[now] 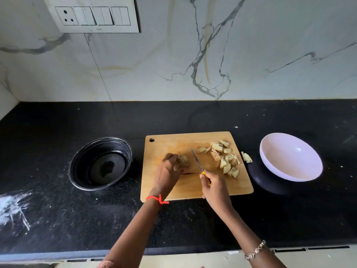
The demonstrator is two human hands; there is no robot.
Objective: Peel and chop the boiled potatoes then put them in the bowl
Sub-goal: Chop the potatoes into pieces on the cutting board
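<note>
A wooden cutting board lies on the black counter. My left hand holds a boiled potato down near the board's middle. My right hand grips a knife by its yellow handle, the blade pointing away from me just right of the potato. A heap of chopped potato pieces lies on the board's right side, and a few pieces rest on the counter past the right edge. A white bowl stands to the right of the board with nothing in it.
A black round container with some liquid at its bottom sits left of the board. White powder smears mark the counter at the far left. A marble wall with a switch panel rises behind.
</note>
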